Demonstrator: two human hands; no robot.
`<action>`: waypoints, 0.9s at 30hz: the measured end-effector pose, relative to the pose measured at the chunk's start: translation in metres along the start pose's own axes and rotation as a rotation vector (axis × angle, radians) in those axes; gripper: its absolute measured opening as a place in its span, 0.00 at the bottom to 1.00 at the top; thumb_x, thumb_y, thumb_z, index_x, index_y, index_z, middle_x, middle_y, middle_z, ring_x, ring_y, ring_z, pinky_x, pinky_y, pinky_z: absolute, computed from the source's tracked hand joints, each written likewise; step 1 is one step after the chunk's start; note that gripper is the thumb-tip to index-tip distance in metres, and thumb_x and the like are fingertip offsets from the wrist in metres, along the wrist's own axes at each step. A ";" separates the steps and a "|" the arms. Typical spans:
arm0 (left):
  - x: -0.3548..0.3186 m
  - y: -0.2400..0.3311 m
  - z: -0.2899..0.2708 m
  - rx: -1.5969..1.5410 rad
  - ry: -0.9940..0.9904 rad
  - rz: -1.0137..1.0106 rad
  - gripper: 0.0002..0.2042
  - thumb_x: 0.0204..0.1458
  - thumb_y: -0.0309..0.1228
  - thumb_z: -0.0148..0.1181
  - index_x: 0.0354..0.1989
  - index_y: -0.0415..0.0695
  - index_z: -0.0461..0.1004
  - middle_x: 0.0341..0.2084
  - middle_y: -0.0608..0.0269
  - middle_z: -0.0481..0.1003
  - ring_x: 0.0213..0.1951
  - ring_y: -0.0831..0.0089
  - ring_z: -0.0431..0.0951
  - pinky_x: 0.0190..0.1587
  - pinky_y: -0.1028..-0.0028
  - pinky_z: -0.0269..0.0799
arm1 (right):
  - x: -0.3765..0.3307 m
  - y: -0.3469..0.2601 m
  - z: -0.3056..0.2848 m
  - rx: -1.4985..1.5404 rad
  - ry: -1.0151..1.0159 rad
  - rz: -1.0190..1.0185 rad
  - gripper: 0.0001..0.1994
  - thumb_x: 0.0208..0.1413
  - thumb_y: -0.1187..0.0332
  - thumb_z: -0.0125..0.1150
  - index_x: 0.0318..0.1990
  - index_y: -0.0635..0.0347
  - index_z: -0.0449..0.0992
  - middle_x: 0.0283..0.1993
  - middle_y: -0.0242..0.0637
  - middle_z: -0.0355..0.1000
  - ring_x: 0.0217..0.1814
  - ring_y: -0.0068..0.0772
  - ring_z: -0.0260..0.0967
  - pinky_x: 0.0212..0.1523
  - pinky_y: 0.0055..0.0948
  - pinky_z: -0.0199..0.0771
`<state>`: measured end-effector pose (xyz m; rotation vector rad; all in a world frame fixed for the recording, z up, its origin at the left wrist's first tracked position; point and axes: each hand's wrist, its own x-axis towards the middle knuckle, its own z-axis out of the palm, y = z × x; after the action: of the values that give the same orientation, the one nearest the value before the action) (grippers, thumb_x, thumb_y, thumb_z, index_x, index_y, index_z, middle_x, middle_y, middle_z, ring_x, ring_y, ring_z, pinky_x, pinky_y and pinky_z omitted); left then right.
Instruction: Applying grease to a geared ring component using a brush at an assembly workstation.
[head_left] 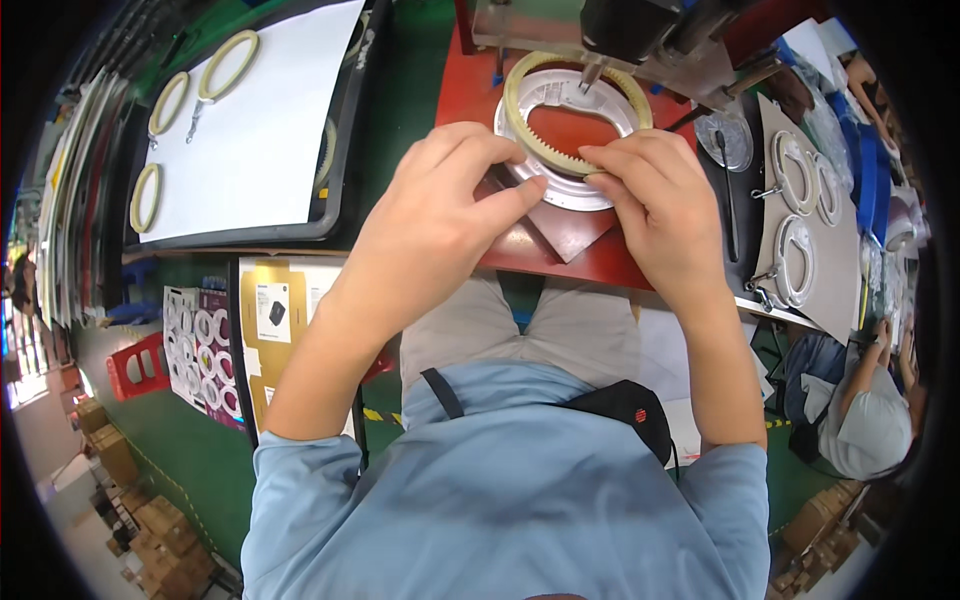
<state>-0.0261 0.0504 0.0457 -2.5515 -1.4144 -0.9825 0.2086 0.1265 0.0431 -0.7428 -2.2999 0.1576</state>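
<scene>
A cream toothed ring lies on a white round disc on a red fixture plate under a grey machine head. My left hand presses its thumb and fingers on the near left edge of the ring and disc. My right hand pinches the ring's near right edge. Both hands touch the ring together.
A black tray at left holds white paper with three cream rings. A grey board at right carries white ring parts. Another person sits at lower right. Cardboard boxes stand on the green floor.
</scene>
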 end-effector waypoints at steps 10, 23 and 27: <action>-0.006 0.003 0.011 -0.107 0.084 -0.078 0.13 0.50 0.22 0.70 0.46 0.40 0.82 0.47 0.57 0.80 0.48 0.57 0.81 0.51 0.64 0.79 | -0.001 0.005 -0.001 -0.070 -0.027 -0.040 0.12 0.50 0.75 0.72 0.43 0.60 0.84 0.42 0.37 0.79 0.47 0.43 0.75 0.48 0.39 0.76; -0.025 0.014 0.032 -0.172 0.208 -0.230 0.16 0.53 0.19 0.66 0.51 0.42 0.83 0.54 0.50 0.78 0.52 0.54 0.79 0.54 0.64 0.76 | -0.009 -0.021 0.006 -0.185 0.034 -0.021 0.11 0.49 0.74 0.73 0.42 0.56 0.85 0.39 0.29 0.79 0.44 0.36 0.75 0.40 0.35 0.69; -0.022 0.015 0.033 -0.222 0.300 -0.321 0.13 0.54 0.18 0.65 0.48 0.39 0.83 0.49 0.53 0.82 0.48 0.57 0.82 0.53 0.65 0.77 | -0.009 -0.031 0.012 -0.189 0.044 -0.004 0.11 0.49 0.73 0.73 0.42 0.56 0.85 0.39 0.29 0.79 0.43 0.34 0.74 0.39 0.34 0.68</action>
<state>-0.0061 0.0370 0.0110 -2.2185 -1.7351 -1.5758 0.1920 0.0970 0.0384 -0.8278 -2.2959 -0.0787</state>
